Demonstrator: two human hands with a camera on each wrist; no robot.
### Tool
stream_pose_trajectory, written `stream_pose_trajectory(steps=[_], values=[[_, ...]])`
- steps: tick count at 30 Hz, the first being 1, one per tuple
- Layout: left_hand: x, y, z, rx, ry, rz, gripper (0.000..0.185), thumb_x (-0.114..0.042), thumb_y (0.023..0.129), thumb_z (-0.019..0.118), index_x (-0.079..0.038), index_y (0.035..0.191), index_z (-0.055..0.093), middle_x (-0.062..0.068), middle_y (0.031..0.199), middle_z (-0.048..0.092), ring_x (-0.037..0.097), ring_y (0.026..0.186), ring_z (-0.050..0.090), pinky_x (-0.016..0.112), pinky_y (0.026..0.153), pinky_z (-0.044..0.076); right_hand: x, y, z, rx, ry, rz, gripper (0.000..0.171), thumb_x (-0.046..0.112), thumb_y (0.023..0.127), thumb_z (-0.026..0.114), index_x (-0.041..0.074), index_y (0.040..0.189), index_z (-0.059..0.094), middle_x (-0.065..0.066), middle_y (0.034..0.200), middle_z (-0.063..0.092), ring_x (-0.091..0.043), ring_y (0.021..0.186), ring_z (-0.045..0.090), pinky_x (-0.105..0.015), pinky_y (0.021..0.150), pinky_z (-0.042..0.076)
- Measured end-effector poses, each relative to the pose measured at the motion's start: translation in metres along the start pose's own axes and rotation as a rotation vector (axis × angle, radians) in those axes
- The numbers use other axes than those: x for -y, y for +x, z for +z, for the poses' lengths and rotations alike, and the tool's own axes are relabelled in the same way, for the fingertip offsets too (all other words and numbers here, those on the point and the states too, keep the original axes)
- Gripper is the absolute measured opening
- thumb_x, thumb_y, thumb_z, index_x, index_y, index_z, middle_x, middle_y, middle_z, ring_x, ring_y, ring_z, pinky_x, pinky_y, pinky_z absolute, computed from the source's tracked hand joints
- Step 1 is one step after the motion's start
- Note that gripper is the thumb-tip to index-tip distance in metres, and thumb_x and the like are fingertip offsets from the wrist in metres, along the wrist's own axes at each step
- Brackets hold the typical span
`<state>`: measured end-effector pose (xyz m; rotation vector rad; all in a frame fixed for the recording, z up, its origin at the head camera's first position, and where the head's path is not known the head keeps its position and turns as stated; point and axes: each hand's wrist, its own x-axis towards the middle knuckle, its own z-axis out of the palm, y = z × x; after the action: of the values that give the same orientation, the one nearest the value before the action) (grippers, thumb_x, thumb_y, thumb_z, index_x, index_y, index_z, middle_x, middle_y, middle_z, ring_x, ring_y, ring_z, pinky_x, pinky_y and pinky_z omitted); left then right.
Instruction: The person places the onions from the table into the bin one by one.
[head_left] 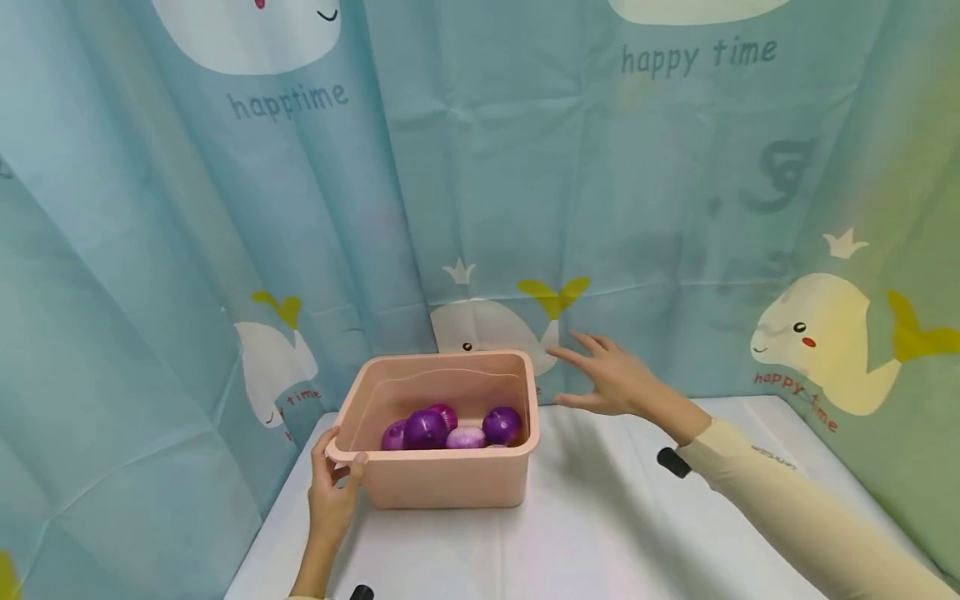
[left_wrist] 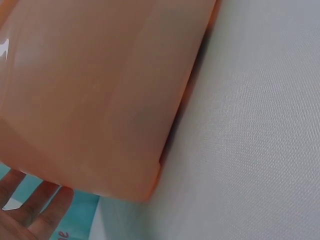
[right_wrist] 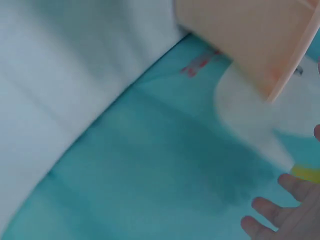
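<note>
A pink plastic bin (head_left: 450, 482) stands on the white table near the curtain. Inside it lie several purple onions (head_left: 426, 430), one of them paler (head_left: 466, 437); the front wall hides their lower parts. My left hand (head_left: 330, 492) grips the bin's front left corner, thumb at the front and fingers along the left side. In the left wrist view, fingers (left_wrist: 52, 212) of that hand show beside the bin wall (left_wrist: 95, 100). To the right of the bin my right hand (head_left: 611, 379) hovers with fingers spread, holding nothing and apart from the rim.
A white cloth-like surface covers the table (head_left: 585, 517). Behind and at both sides hangs a blue-green curtain (head_left: 495, 192) printed with whales and lettering; it meets the table's back edge. A dark object (head_left: 672, 462) is at the right wrist.
</note>
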<state>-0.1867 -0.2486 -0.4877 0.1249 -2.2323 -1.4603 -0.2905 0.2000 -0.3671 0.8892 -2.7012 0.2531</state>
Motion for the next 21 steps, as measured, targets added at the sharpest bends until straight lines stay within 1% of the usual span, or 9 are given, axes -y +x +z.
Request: stream_pose_trajectory(steps=[4, 8, 9, 11, 15, 16, 17, 19, 21], values=[[-0.002, -0.001, -0.003, 0.001, 0.007, -0.018, 0.065, -0.03, 0.103, 0.063, -0.027, 0.158, 0.029, 0.018, 0.153, 0.045, 0.027, 0.109, 0.054, 0.015, 0.075, 0.052, -0.026, -0.028, -0.002, -0.043, -0.006, 0.085, 0.082, 0.062, 0.087, 0.072, 0.027, 0.156, 0.044, -0.024, 0.163, 0.03, -0.055, 0.14, 0.035, -0.074, 0.107, 0.031], [-0.005, 0.0, -0.01, -0.003, 0.022, -0.019, 0.065, -0.03, 0.103, 0.062, -0.025, 0.158, 0.028, 0.019, 0.155, 0.043, 0.027, 0.111, 0.054, 0.011, 0.076, 0.05, -0.049, -0.051, -0.004, -0.068, -0.007, 0.149, 0.085, 0.061, 0.088, 0.072, 0.025, 0.158, 0.04, -0.028, 0.163, 0.025, -0.058, 0.142, 0.029, -0.074, 0.111, 0.022], [-0.005, 0.0, -0.012, -0.001, 0.022, -0.019, 0.066, -0.03, 0.103, 0.062, -0.024, 0.159, 0.028, 0.019, 0.155, 0.042, 0.028, 0.112, 0.054, 0.01, 0.077, 0.049, -0.053, -0.056, -0.004, -0.068, -0.008, 0.165, 0.085, 0.062, 0.089, 0.071, 0.025, 0.158, 0.039, -0.029, 0.163, 0.024, -0.059, 0.142, 0.028, -0.074, 0.111, 0.021], [-0.004, -0.001, -0.016, 0.001, 0.022, -0.017, 0.066, -0.029, 0.103, 0.062, -0.024, 0.159, 0.027, 0.017, 0.157, 0.04, 0.024, 0.115, 0.054, 0.008, 0.08, 0.047, -0.059, -0.066, -0.004, -0.063, -0.013, 0.189, 0.086, 0.064, 0.089, 0.069, 0.026, 0.159, 0.037, -0.029, 0.163, 0.022, -0.06, 0.141, 0.027, -0.074, 0.111, 0.02], [-0.003, -0.003, -0.018, 0.013, 0.016, -0.027, 0.068, -0.03, 0.104, 0.062, -0.025, 0.16, 0.025, 0.016, 0.16, 0.036, 0.031, 0.125, 0.055, 0.006, 0.081, 0.044, -0.066, -0.083, -0.002, -0.058, -0.024, 0.218, 0.087, 0.065, 0.089, 0.067, 0.028, 0.16, 0.034, -0.03, 0.163, 0.023, -0.061, 0.14, 0.027, -0.076, 0.109, 0.019], [-0.003, -0.003, -0.018, 0.015, 0.024, -0.027, 0.068, -0.03, 0.104, 0.062, -0.025, 0.16, 0.025, 0.017, 0.16, 0.036, 0.033, 0.127, 0.055, 0.009, 0.085, 0.045, -0.068, -0.085, -0.001, -0.058, -0.026, 0.221, 0.087, 0.065, 0.089, 0.068, 0.028, 0.161, 0.033, -0.03, 0.163, 0.023, -0.062, 0.14, 0.028, -0.076, 0.109, 0.019], [-0.004, -0.003, -0.019, 0.023, 0.032, -0.027, 0.068, -0.03, 0.104, 0.062, -0.025, 0.16, 0.024, 0.018, 0.161, 0.036, 0.039, 0.129, 0.054, 0.015, 0.088, 0.049, -0.068, -0.088, -0.001, -0.058, -0.024, 0.228, 0.088, 0.065, 0.089, 0.068, 0.029, 0.161, 0.033, -0.03, 0.163, 0.023, -0.062, 0.139, 0.027, -0.077, 0.108, 0.019], [-0.006, -0.002, -0.022, 0.036, 0.075, -0.015, 0.068, -0.031, 0.104, 0.062, -0.024, 0.16, 0.025, 0.021, 0.159, 0.038, 0.043, 0.129, 0.055, 0.031, 0.097, 0.052, -0.069, -0.091, 0.0, -0.059, -0.023, 0.237, 0.088, 0.065, 0.089, 0.068, 0.029, 0.161, 0.033, -0.03, 0.163, 0.023, -0.063, 0.139, 0.027, -0.078, 0.108, 0.019], [-0.008, 0.001, -0.027, 0.052, 0.128, 0.009, 0.069, -0.032, 0.102, 0.065, -0.024, 0.16, 0.029, 0.021, 0.158, 0.04, 0.042, 0.131, 0.054, 0.047, 0.104, 0.049, -0.07, -0.094, 0.0, -0.065, -0.025, 0.243, 0.089, 0.065, 0.088, 0.068, 0.029, 0.161, 0.032, -0.03, 0.163, 0.022, -0.063, 0.139, 0.027, -0.078, 0.107, 0.019]])
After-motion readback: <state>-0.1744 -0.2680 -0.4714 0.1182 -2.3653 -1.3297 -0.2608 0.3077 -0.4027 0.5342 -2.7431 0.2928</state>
